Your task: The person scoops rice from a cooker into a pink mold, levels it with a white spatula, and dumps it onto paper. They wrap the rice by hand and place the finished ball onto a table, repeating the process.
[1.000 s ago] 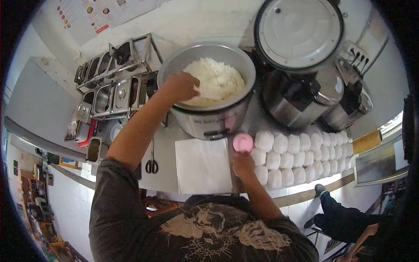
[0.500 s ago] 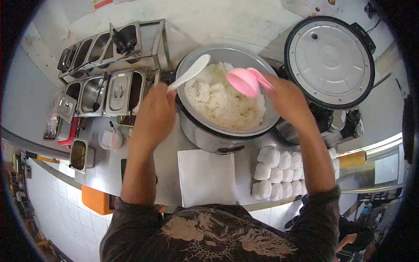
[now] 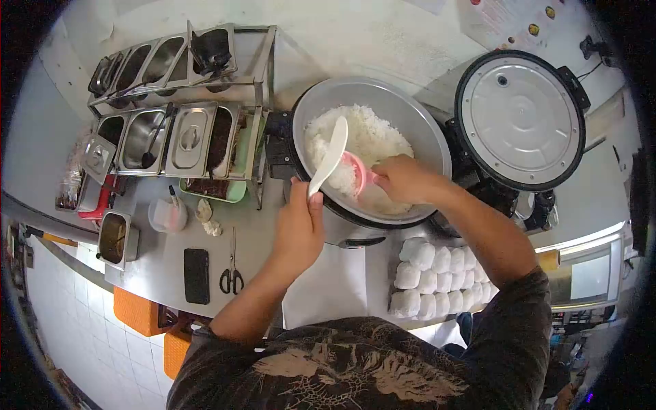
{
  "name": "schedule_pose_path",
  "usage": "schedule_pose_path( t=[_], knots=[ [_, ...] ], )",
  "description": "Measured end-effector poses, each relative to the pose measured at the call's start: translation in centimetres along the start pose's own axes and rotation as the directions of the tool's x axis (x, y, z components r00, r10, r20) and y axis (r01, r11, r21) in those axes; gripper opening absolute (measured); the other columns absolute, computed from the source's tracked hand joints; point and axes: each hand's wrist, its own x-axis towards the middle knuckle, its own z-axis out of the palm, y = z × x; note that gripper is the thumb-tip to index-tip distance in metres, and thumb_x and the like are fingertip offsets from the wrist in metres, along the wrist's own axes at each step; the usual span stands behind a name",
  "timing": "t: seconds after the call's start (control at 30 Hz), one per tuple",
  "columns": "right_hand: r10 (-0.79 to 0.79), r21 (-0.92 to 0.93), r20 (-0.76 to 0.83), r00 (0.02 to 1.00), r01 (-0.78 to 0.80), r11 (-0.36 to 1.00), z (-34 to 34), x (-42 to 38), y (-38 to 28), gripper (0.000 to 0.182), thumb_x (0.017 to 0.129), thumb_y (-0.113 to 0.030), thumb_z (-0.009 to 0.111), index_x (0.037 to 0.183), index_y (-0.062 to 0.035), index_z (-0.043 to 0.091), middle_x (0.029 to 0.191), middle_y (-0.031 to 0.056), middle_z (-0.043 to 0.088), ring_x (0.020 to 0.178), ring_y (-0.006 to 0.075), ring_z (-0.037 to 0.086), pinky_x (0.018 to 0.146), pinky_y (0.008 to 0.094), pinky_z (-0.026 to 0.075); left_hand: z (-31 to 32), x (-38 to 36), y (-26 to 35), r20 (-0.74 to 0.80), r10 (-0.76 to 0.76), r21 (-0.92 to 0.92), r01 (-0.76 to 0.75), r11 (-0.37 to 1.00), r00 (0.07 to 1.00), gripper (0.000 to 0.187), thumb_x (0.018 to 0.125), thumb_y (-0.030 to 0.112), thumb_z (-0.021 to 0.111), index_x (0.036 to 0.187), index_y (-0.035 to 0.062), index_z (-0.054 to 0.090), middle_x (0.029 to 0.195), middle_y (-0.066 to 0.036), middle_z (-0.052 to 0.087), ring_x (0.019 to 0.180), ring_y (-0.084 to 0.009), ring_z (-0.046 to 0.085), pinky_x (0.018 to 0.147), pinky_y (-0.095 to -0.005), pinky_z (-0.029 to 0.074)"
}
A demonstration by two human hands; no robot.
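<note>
White cooked rice point(image 3: 379, 137) lies in the grey pot of a large rice cooker point(image 3: 410, 109). My left hand point(image 3: 299, 225) is closed on the handle of a white rice paddle point(image 3: 335, 154), whose blade points up over the pot. In my right hand point(image 3: 410, 179) is a pink scoop point(image 3: 362, 171), gripped by its handle and filled with rice. The paddle overlaps the scoop's left edge in this view. White paper point(image 3: 324, 287) lies on the counter in front of the cooker, partly hidden by my left forearm.
Right of the paper sit several rows of white wrapped bundles point(image 3: 437, 277). The cooker's lid point(image 3: 523, 123) stands raised at the right. To the left are a rack of metal food pans point(image 3: 191, 140), scissors point(image 3: 232, 266), a black phone point(image 3: 197, 275) and a plastic tub point(image 3: 167, 215).
The pink scoop has come down into the rice and now holds some. My left hand and the paddle have moved right and closer to the scoop.
</note>
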Motion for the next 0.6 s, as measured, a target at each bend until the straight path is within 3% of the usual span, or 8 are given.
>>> schedule_pose_path(
  t=[0.07,0.1,0.13,0.23,0.27,0.37,0.47,0.6],
  knots=[
    [0.137,0.403,0.291,0.947,-0.251,0.88,-2.7,-1.8,0.6,0.025,0.101,-0.024,0.054,0.097,-0.0022,0.065,0.077,0.0081,0.063,0.056,0.0169,0.059,0.051,0.031,0.049,-1.9,1.2,1.3,0.097,-0.115,0.134,0.102,0.986,0.989,0.023,0.104,0.021,0.046,0.114,0.0004,0.047,0.079,-0.028,0.063,0.076,-0.0512,0.062,0.066,-0.0578,0.045],
    [0.166,0.479,0.278,0.946,-0.286,0.83,-3.1,-2.6,1.0,0.024,0.101,-0.024,0.054,0.095,-0.0029,0.064,0.075,0.0053,0.06,0.055,0.0141,0.055,0.049,0.0288,0.046,-2.8,1.6,1.6,0.139,-0.177,0.204,0.146,0.968,0.974,0.023,0.104,0.022,0.046,0.114,0.0009,0.048,0.079,-0.028,0.063,0.076,-0.0509,0.062,0.067,-0.0582,0.046],
    [0.195,0.552,0.264,0.944,-0.314,0.773,-3.3,-3.5,1.3,0.024,0.101,-0.024,0.054,0.093,-0.0037,0.063,0.073,0.0026,0.057,0.054,0.0113,0.051,0.048,0.0266,0.044,-2.9,1.8,1.2,0.035,-0.001,0.301,-0.009,0.953,0.999,0.029,0.103,0.023,0.047,0.125,0.0039,0.051,0.082,-0.025,0.064,0.077,-0.0476,0.063,0.068,-0.0576,0.047],
    [0.221,0.729,0.251,0.942,-0.334,0.597,-3.2,-6.0,2.1,0.024,0.102,-0.022,0.052,0.09,-0.0044,0.062,0.071,0.0004,0.054,0.052,0.0095,0.049,0.046,0.0258,0.041,-3.9,2.4,4.1,0.187,0.155,0.376,-0.216,0.901,0.97,0.04,0.101,0.021,0.048,0.139,0.0098,0.049,0.088,-0.022,0.066,0.081,-0.0432,0.066,0.071,-0.0546,0.051],
    [0.216,0.776,0.252,0.943,-0.33,0.537,-3.0,-6.8,2.3,0.023,0.102,-0.021,0.051,0.089,-0.0045,0.061,0.071,0.0007,0.055,0.052,0.0101,0.05,0.045,0.0266,0.041,-3.7,2.4,4.9,0.326,0.058,0.443,-0.207,0.872,0.944,0.046,0.1,0.017,0.051,0.146,0.0208,0.05,0.095,-0.02,0.065,0.089,-0.0409,0.065,0.076,-0.0493,0.052],
    [0.176,0.797,0.148,0.973,-0.223,0.561,-2.2,-9.0,1.2,0.022,0.102,-0.019,0.051,0.089,-0.0038,0.061,0.07,0.0006,0.055,0.052,0.0099,0.05,0.046,0.0266,0.041,-0.9,3.0,7.2,0.469,0.056,0.426,-0.281,0.86,0.882,0.041,0.099,0.018,0.052,0.14,0.0186,0.055,0.096,-0.022,0.067,0.088,-0.0423,0.065,0.077,-0.0508,0.052],
    [0.21,0.778,0.038,0.977,-0.161,0.607,-1.0,-10.5,-0.1,0.019,0.099,-0.013,0.05,0.09,-0.0003,0.06,0.069,0.0011,0.053,0.053,0.0094,0.049,0.046,0.0261,0.04,1.3,3.7,7.1,0.504,0.102,0.321,-0.296,0.9,0.858,0.037,0.099,0.018,0.051,0.135,0.0171,0.06,0.096,-0.025,0.069,0.088,-0.0436,0.066,0.079,-0.0521,0.052],
    [0.197,0.804,-0.079,0.977,-0.054,0.592,0.1,-11.8,0.1,0.015,0.094,-0.006,0.049,0.095,0.0025,0.061,0.072,0.0019,0.053,0.053,0.0088,0.047,0.045,0.0251,0.038,2.7,5.4,8.3,0.482,0.127,0.356,-0.326,0.876,0.867,0.035,0.099,0.018,0.05,0.131,0.0155,0.063,0.096,-0.026,0.069,0.09,-0.0447,0.066,0.081,-0.0534,0.051]
  ],
)
